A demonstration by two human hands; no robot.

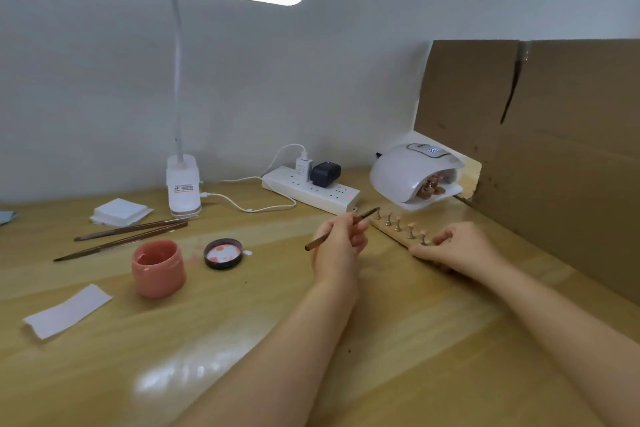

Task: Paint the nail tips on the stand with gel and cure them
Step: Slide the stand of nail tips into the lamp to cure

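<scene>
A wooden stand (389, 231) with several small nail tips on pegs lies on the table, right of centre. My left hand (341, 243) pinches a thin brown brush (363, 215) whose tip points at the far end of the stand. My right hand (457, 246) holds the stand's near end with curled fingers. An open pink gel jar (158, 269) stands to the left, its dark lid (223, 254) lying beside it. A white curing lamp (414, 175) sits behind the stand with painted tips inside.
Two spare brushes (128, 236) lie at the left by a stack of white pads (121, 211). A white wipe (67, 310) lies near the front left. A power strip (311, 189) and a desk lamp base (183, 185) stand at the back. Cardboard (554, 149) walls the right side.
</scene>
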